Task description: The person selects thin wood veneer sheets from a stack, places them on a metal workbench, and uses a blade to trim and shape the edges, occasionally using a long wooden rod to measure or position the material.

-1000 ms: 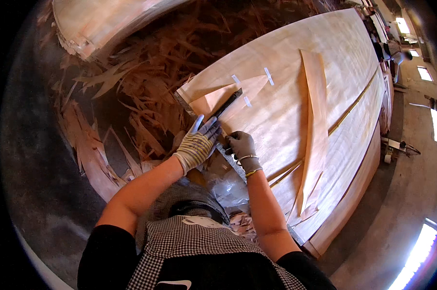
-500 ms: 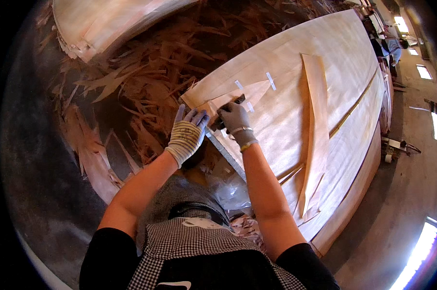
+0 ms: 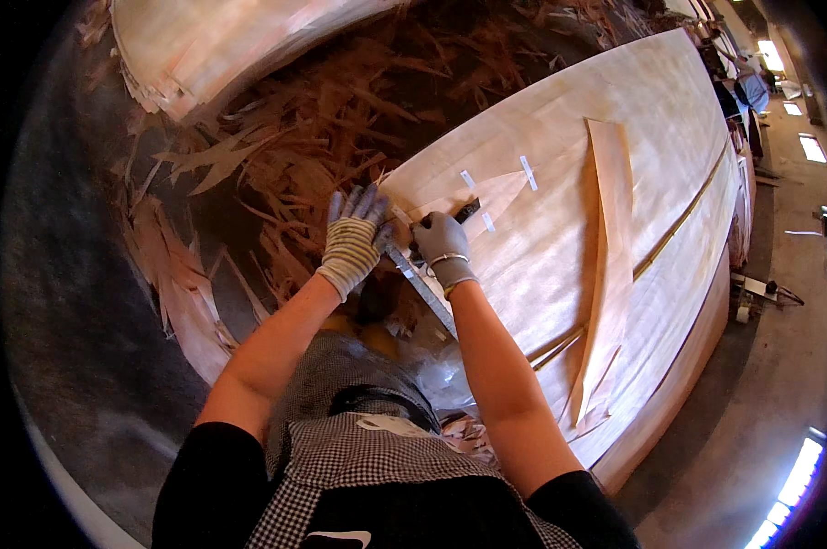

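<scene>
A wide sheet of pale wood veneer (image 3: 541, 284) lies on a stack in front of me. My left hand (image 3: 351, 240), in a yellow-striped glove, rests at its near left corner with fingers stretched out. In a grey glove, my right hand (image 3: 443, 243) is closed round a black hand tool (image 3: 468, 210), mostly hidden by the fingers, and presses over the sheet near that corner. A pointed veneer piece (image 3: 505, 190) lies beside it, with short white tape strips (image 3: 529, 173) stuck at its edges. A metal-like edge strip (image 3: 424, 291) runs along the sheet's near side.
A long loose veneer strip (image 3: 612, 210) lies across the sheet, near a dark gap (image 3: 674, 229). Veneer scraps (image 3: 322, 119) cover the floor to the left. Another veneer stack (image 3: 239, 46) stands at the far left. A person (image 3: 752, 90) is at the far right.
The view has shifted slightly, so the sheet sits lower and further right. My right hand has drawn a little nearer to me with the black tool; my left hand stays at the corner.
</scene>
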